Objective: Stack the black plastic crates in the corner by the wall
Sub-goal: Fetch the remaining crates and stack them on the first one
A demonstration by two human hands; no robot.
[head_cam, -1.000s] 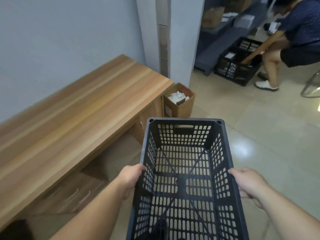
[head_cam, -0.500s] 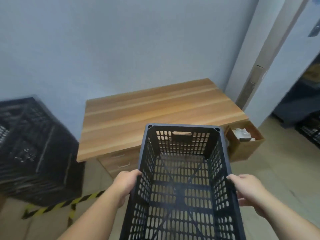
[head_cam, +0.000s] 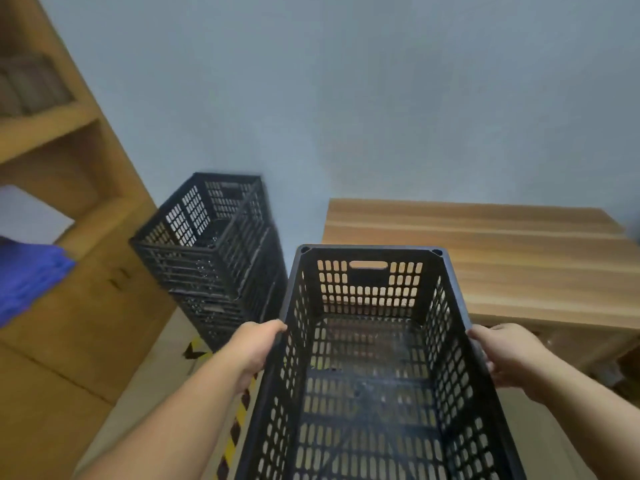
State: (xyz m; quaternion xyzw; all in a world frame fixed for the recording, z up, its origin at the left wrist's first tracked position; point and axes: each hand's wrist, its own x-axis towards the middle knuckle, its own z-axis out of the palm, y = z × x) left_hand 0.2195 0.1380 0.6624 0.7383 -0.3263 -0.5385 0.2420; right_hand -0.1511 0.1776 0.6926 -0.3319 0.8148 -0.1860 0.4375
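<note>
I carry an empty black perforated plastic crate [head_cam: 372, 358] in front of me, its long axis pointing away. My left hand [head_cam: 254, 348] grips its left rim and my right hand [head_cam: 509, 355] grips its right rim. Ahead and to the left, a stack of black crates [head_cam: 211, 258] stands on the floor against the pale blue wall, between a wooden shelf unit and a wooden desk. The held crate is right of the stack and apart from it, its far rim about level with the stack's upper part.
A wooden shelf unit [head_cam: 69, 237] fills the left side, with blue items [head_cam: 24, 271] on it. A wooden desk [head_cam: 502, 258] stands at the right against the wall. Yellow-black hazard tape [head_cam: 235, 424] runs along the floor below the stack.
My view has swung left: the desk moved to the right, the crate stack came to the middle left, and the shelf unit appeared. Both hands keep the same hold on the crate.
</note>
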